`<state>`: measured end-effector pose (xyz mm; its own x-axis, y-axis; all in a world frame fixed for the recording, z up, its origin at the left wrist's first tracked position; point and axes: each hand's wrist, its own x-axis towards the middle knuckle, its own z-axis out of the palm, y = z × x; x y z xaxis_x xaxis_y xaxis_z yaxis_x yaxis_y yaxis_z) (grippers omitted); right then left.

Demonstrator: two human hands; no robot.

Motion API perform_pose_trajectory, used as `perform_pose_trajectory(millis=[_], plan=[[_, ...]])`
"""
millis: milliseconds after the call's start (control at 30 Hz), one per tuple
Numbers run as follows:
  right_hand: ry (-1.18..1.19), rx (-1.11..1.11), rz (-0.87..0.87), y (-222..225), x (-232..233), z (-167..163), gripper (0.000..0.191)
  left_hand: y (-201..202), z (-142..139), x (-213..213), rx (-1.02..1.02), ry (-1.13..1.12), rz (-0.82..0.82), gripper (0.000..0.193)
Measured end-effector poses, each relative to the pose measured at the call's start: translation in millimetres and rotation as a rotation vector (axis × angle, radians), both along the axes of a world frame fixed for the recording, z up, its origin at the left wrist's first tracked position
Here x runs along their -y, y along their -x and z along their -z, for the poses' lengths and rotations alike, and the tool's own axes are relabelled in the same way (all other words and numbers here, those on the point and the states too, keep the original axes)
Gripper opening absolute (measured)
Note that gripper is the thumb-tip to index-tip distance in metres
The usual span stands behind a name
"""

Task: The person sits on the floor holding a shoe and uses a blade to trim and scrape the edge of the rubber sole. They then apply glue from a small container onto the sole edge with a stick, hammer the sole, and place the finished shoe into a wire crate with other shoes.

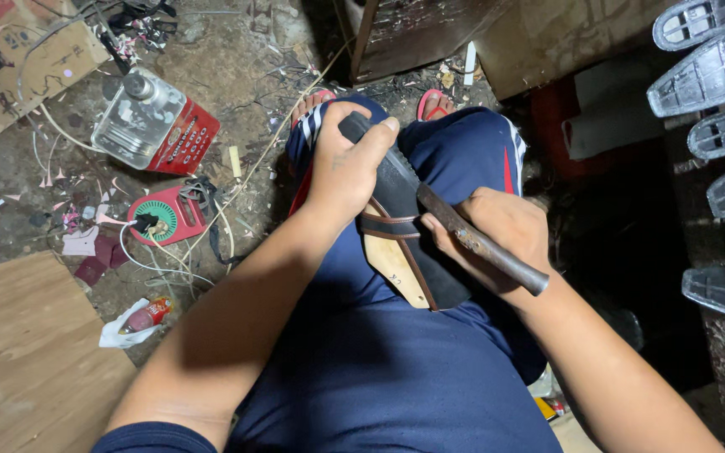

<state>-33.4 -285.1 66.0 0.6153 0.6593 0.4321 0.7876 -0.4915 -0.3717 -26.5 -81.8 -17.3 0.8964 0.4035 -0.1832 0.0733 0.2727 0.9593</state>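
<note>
There is one view only, from the person's head. It looks steeply down, close over the lap, and shows the littered floor beyond the knees.

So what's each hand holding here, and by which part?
The left hand grips a sandal by its black heel end, propped on the lap. The right hand holds a dark metal tool around the middle of its shaft, tip against the sandal's edge.
</note>
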Motion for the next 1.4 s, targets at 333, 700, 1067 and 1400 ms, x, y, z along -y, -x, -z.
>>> perform_pose_trajectory(millis=[333,700,1067,1400], plan=[[-0.046,-0.077,-0.064,-18,-25,-12,0.038,1,-6,9,-0.030,0.003,0.066,0.030],[0.001,-0.089,0.034,-11,-6,-2,0.032,-5,-11,-8,-0.020,-0.026,0.022,0.026],[-0.153,-0.188,0.035,-19,-40,9,0.025,-12,-9,-19,-0.106,-0.120,0.050,0.023],[-0.449,-0.838,0.239,2,-61,35,0.036,-6,-12,-51,-0.059,-0.166,0.158,0.027]])
